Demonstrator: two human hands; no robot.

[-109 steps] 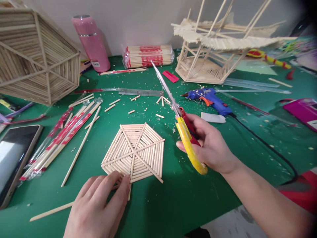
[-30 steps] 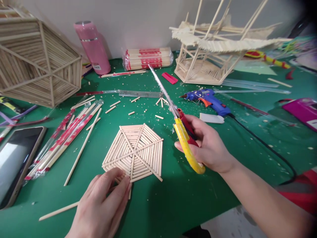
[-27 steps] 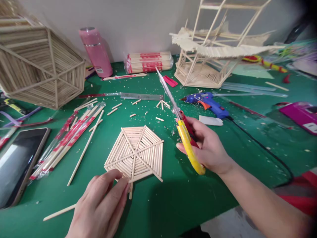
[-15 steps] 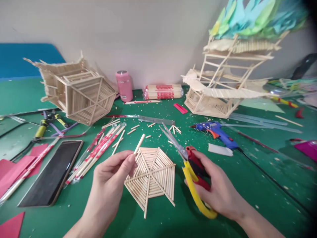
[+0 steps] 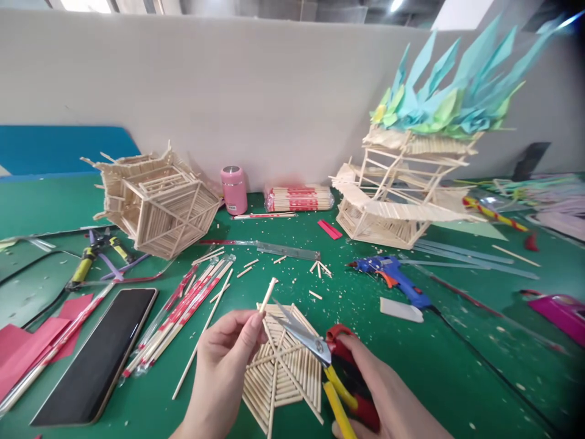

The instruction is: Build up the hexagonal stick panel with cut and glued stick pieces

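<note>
The left hand (image 5: 223,360) pinches a stick (image 5: 268,294) that tilts up and away to the right, above the hexagon panel (image 5: 283,372) lying flat on the counter (image 5: 457,378). The right hand (image 5: 388,405) grips scissors (image 5: 315,353), whose blades point left toward the stick's lower part, just beside it.

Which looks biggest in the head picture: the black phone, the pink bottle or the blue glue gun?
1. black phone, clearly the largest, though it also lies nearest the camera.
2. blue glue gun.
3. pink bottle, smallest, but it stands farthest back, so its true size is unsure.
</note>
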